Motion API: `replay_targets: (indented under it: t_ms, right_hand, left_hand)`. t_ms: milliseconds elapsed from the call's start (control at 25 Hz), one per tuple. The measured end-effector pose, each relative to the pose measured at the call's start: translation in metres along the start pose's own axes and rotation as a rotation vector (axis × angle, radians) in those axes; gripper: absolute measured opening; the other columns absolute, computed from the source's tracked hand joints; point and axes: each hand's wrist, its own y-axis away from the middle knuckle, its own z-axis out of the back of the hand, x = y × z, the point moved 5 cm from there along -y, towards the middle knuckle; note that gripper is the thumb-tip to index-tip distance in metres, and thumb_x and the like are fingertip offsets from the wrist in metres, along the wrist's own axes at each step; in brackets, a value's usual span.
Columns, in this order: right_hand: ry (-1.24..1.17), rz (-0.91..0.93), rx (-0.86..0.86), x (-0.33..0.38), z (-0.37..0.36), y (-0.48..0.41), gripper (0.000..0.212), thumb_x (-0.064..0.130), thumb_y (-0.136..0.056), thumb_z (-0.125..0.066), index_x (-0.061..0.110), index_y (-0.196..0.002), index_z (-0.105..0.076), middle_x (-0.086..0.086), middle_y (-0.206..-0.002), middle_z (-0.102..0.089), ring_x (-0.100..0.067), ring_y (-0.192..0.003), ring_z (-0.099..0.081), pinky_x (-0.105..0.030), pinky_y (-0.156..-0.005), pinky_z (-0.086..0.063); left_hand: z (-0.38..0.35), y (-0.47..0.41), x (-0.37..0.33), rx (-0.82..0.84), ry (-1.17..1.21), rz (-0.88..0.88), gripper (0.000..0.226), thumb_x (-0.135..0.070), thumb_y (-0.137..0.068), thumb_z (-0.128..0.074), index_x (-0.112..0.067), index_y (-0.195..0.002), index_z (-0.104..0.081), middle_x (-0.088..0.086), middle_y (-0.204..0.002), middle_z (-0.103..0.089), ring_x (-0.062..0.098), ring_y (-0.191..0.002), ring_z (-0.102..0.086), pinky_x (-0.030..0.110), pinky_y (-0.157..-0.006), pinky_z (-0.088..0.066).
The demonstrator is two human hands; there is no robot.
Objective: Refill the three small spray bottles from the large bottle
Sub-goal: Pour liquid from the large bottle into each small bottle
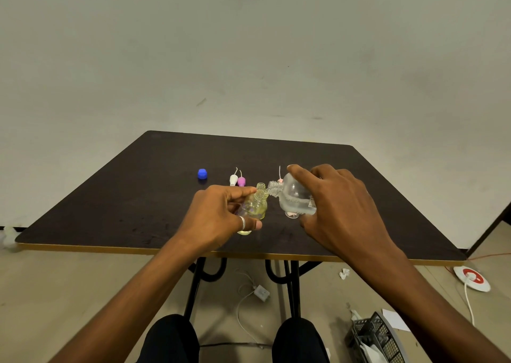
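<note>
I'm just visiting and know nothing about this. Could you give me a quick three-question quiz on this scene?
1. True or false: the blue cap is screwed onto the large bottle.
2. What lies beside the white spray head on the table? A) a purple spray head B) a spoon C) a sponge
3. Fill in: the right hand tips the large bottle toward the small bottle held by the ____ hand.
Key: 1 false; 2 A; 3 left hand.

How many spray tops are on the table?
3: white top and purple top side by side beyond the left hand; pink top mostly hidden behind the large bottle.
</note>
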Motion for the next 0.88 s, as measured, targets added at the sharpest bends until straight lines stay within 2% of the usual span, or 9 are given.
replay_targets:
  t_ms: [200, 600, 760, 880]
  right_hand:
    - [0.003, -0.004, 0.005, -0.0007, -0.0001, 0.0001, 0.084, 0.036, -0.078, -0.076, 0.036, -0.147, -0.028, -0.001, -0.134, -0.053, -0.025, -0.119, -0.050, -0.040, -0.098, -0.045]
    - [0.004, -0.003, 0.020, -0.0006, -0.0007, -0.0007, 0.084, 0.037, -0.079, -0.075, 0.036, -0.148, -0.027, -0.001, -0.135, -0.052, -0.025, -0.119, -0.050, -0.040, -0.099, -0.045]
    - [0.007, -0.004, 0.013, -0.0005, -0.0010, -0.0001, 0.084, 0.037, -0.078, -0.076, 0.036, -0.147, -0.028, -0.002, -0.134, -0.053, -0.026, -0.118, -0.051, -0.041, -0.098, -0.045]
    - [0.008, -0.002, 0.009, -0.0005, -0.0012, -0.0004, 0.083, 0.035, -0.078, -0.076, 0.036, -0.147, -0.029, -0.003, -0.133, -0.053, -0.026, -0.117, -0.051, -0.041, -0.098, -0.046]
  left_hand:
    - [0.0002, 0.0006, 0.0001, 0.000, 0.032, 0.014, 0.072, -0.021, -0.065, -0.089, -0.024, -0.131, -0.061, -0.008, -0.118, -0.071, -0.006, -0.098, -0.067, 0.001, -0.079, -0.046]
    - [-0.0028, 0.0024, 0.0001, -0.005, 0.073, 0.031, 0.072, -0.020, -0.065, -0.089, -0.024, -0.130, -0.061, -0.008, -0.117, -0.072, -0.002, -0.100, -0.068, 0.012, -0.088, -0.051]
    - [-0.0043, 0.0025, 0.0006, -0.006, 0.082, 0.037, 0.072, -0.020, -0.064, -0.089, -0.023, -0.130, -0.061, -0.009, -0.118, -0.071, -0.003, -0.101, -0.067, 0.008, -0.085, -0.049]
    - [-0.0052, 0.0026, 0.0004, -0.003, 0.097, 0.034, 0.071, -0.019, -0.064, -0.089, -0.022, -0.130, -0.062, -0.008, -0.117, -0.072, -0.002, -0.101, -0.068, 0.014, -0.090, -0.052]
